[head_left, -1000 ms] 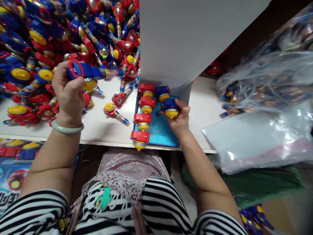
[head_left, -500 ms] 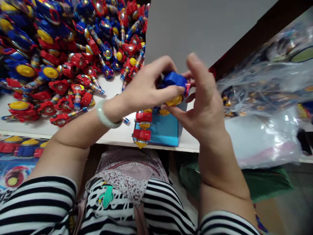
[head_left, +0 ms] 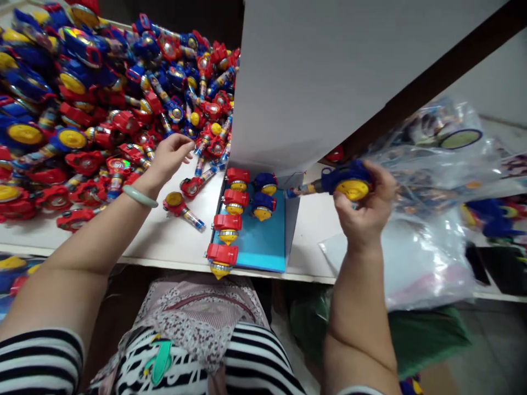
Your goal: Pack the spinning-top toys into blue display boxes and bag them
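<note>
My right hand [head_left: 368,206] is closed around a blue spinning-top toy [head_left: 352,184] with a yellow disc. Its printed tube handle points left, over the right side of the light-blue box [head_left: 263,249]. In the box stand red toys [head_left: 228,227] in a column along the left side, their yellow tips towards me. Beside them sit two blue toys [head_left: 263,206]. My left hand [head_left: 171,159], with a pale bangle at the wrist, hovers near the front of the toy pile, fingers loosely bent and apart, holding nothing. Below it lies a red toy [head_left: 175,203] with a clear tube.
A big heap of red and blue toys [head_left: 82,115] covers the left of the white table [head_left: 160,241]. A tall grey-white panel [head_left: 304,82] rises behind the box. Clear plastic bags [head_left: 428,247] lie at the right, above a green sack [head_left: 428,334].
My hands have moved apart. The blue toy, between both hands before, is now in my right hand further right. My left hand has gone left towards the pile, uncovering the box.
</note>
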`<state>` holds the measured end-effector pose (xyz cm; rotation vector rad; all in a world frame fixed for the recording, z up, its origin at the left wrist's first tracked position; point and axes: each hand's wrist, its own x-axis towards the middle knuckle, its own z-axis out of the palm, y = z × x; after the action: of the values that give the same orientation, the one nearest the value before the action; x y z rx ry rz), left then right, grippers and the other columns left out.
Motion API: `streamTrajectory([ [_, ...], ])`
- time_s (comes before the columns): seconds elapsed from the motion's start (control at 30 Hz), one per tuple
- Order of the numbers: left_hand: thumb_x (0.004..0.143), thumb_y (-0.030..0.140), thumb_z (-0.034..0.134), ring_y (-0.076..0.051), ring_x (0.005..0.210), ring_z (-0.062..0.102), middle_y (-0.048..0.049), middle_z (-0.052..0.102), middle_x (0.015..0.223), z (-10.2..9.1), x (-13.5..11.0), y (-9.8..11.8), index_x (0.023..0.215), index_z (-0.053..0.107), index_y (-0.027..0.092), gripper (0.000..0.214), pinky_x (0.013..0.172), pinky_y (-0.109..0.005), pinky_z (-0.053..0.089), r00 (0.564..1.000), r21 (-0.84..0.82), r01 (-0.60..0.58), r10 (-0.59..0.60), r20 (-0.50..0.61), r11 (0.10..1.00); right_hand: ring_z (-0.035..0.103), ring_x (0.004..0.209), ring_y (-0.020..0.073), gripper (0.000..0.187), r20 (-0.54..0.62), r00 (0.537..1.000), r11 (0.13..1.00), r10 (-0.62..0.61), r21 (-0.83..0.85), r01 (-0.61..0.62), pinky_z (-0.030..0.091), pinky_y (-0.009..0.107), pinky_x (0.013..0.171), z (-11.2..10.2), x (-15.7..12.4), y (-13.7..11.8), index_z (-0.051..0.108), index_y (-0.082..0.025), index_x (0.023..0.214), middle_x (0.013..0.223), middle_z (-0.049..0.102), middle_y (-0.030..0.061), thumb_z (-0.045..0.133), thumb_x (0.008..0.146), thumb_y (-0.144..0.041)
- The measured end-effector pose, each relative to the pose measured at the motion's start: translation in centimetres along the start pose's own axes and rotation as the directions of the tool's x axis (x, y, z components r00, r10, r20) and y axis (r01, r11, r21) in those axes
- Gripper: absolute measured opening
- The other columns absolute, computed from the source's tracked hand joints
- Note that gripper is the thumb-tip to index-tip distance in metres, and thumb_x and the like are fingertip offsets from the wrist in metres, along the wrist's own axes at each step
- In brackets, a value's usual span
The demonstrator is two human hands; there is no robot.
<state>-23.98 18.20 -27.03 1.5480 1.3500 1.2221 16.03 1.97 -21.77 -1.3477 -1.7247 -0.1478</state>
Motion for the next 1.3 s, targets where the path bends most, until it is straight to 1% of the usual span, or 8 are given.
streamTrajectory([
  [0.1,0.081,0.028,0.064,-0.012,0.063,0.06,0.0008,0.062,0.074,-0.4,0.0,-1.5,0.087,0.061,0.017,0.013,0.057,-0.023,0.05,0.998,0.042,0.061,-0.059,-0.027,0.997,0.059,0.12,0.0316,0.056,0.121,0.988,0.995,-0.096,-0.001,0.097,0.052,0.054,0.103,1.1,-0.1,0.0,0.053,-0.027,0.137,0.127,0.057,0.0123,0.066,0.084,-0.039],
  [0.3,0.084,0.023,0.064,-0.011,0.065,0.058,0.0022,0.06,0.072,-0.9,1.0,-2.9,0.087,0.062,0.016,0.008,0.061,-0.024,0.049,0.995,0.108,0.096,-0.094,-0.02,0.989,0.055,0.123,0.032,0.057,0.302,0.942,0.99,-0.144,0.03,0.141,0.052,0.053,0.103,5.5,-1.3,1.9,0.045,-0.024,0.141,0.131,0.052,0.0165,0.062,0.088,-0.038],
  [0.43,0.087,0.017,0.064,-0.009,0.065,0.057,0.0037,0.06,0.072,-1.4,1.2,-3.3,0.09,0.063,0.014,0.004,0.062,-0.024,0.048,0.992,0.103,0.119,-0.114,-0.047,0.988,0.055,0.123,0.0343,0.061,0.361,0.92,0.986,-0.151,-0.018,0.168,0.048,0.056,0.103,4.9,-1.3,2.9,0.041,-0.023,0.142,0.13,0.053,0.0166,0.06,0.088,-0.044],
  [0.63,0.087,0.013,0.064,-0.008,0.062,0.053,0.0064,0.057,0.067,-2.3,1.9,-3.3,0.089,0.063,0.014,0.002,0.062,-0.024,0.043,0.97,0.149,0.213,-0.19,-0.153,0.966,0.055,0.122,0.0352,0.061,0.304,0.944,0.983,-0.129,-0.083,0.161,0.047,0.057,0.102,5.1,-1.1,3.6,0.045,-0.021,0.139,0.129,0.053,0.0179,0.06,0.087,-0.05],
  [0.8,0.085,0.021,0.064,-0.013,0.064,0.053,0.0026,0.056,0.067,-4.2,3.3,-4.2,0.085,0.061,0.017,0.005,0.064,-0.028,0.044,0.964,0.265,0.24,-0.197,-0.179,0.934,0.058,0.118,0.038,0.062,0.398,0.898,0.978,-0.187,-0.005,0.206,0.049,0.061,0.099,5.3,-0.2,3.8,0.052,-0.022,0.135,0.125,0.058,0.0172,0.061,0.084,-0.056],
  [1.0,0.085,0.018,0.062,-0.024,0.094,0.063,-0.0128,0.066,0.101,-4.4,5.7,-5.4,0.1,0.062,0.013,0.016,0.088,-0.037,0.051,0.96,0.483,0.28,-0.257,-0.113,0.83,0.065,0.104,0.0437,0.061,0.295,0.921,0.964,-0.253,0.001,0.265,0.053,0.063,0.083,6.4,1.4,5.5,0.057,-0.031,0.132,0.113,0.063,0.021,0.065,0.08,-0.061],
  [1.13,0.077,0.011,0.069,-0.036,0.135,0.046,-0.022,0.046,0.145,-2.6,6.8,-5.4,0.131,0.056,0.013,0.055,0.113,-0.046,0.039,0.994,0.688,0.101,-0.108,-0.033,0.719,0.064,0.108,0.0458,0.061,0.354,0.911,0.964,-0.212,-0.075,0.254,0.051,0.067,0.086,6.6,1.3,5.0,0.059,-0.028,0.13,0.115,0.066,0.0212,0.064,0.081,-0.063],
  [1.3,0.069,0.023,0.079,-0.046,0.143,0.033,-0.022,0.03,0.157,-1.4,7.2,-6.3,0.127,0.055,0.016,0.063,0.115,-0.056,0.031,0.995,0.69,0.09,-0.089,-0.038,0.718,0.062,0.111,0.0389,0.06,0.337,0.919,0.969,-0.203,-0.067,0.239,0.05,0.062,0.092,5.7,0.5,4.3,0.057,-0.026,0.13,0.12,0.064,0.0167,0.061,0.082,-0.061],
])
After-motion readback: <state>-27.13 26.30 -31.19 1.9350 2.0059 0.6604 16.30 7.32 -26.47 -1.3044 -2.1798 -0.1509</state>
